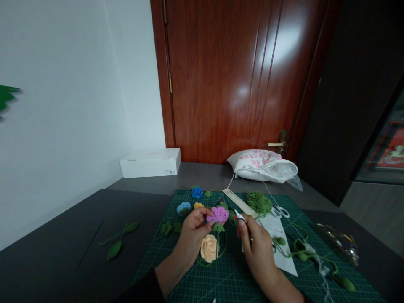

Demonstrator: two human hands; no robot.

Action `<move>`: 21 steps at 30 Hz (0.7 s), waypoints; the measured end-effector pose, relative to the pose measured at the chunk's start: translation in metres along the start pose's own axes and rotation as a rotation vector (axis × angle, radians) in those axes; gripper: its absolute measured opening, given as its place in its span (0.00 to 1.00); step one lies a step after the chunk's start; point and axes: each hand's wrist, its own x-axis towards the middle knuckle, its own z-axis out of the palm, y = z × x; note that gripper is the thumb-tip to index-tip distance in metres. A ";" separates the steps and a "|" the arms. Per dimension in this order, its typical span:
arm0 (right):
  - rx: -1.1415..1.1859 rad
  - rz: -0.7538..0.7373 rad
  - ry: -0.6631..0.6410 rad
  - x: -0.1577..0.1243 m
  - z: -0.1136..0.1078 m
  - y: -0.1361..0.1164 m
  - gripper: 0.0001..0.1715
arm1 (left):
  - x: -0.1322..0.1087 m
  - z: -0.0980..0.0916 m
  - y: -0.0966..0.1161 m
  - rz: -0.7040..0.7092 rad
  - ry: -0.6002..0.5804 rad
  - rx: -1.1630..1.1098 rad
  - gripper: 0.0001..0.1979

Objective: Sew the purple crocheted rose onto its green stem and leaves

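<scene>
My left hand [188, 235] pinches a purple crocheted flower [218, 214] between thumb and fingers, above the green cutting mat [186, 275]. Closed around a small tube with a white pointed nozzle [239, 215] is my right hand [259, 244]; the nozzle points toward the flower, a little apart from it. Most of the tube is hidden by my fingers. Just under the flower shows a small green crocheted piece [219, 227]. Below, a peach crocheted rose [209, 248] lies on the mat. Light blue [183, 208], yellow [198, 205] and dark blue [196, 192] crocheted flowers lie beyond my left hand.
Green yarn [259, 203], scissors [280, 211], a pale ruler-like strip [240, 201] and white paper [285, 259] lie to the right. Crocheted leaves [115, 250] rest at left. A white box [150, 163] and a white bag [257, 164] stand at the back.
</scene>
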 end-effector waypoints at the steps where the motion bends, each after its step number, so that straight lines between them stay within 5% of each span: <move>1: 0.066 0.070 0.009 0.001 -0.001 0.001 0.15 | 0.000 0.000 0.000 0.002 0.007 -0.001 0.11; 8: 0.639 0.442 -0.072 0.010 0.010 0.010 0.23 | 0.003 -0.004 -0.001 0.012 0.045 0.008 0.11; 13: 0.770 0.479 -0.140 0.009 0.017 0.012 0.31 | 0.003 -0.004 -0.003 0.005 0.046 0.010 0.11; 21: 0.969 0.446 -0.300 0.009 0.020 0.009 0.24 | 0.002 -0.003 -0.001 -0.002 0.048 -0.013 0.11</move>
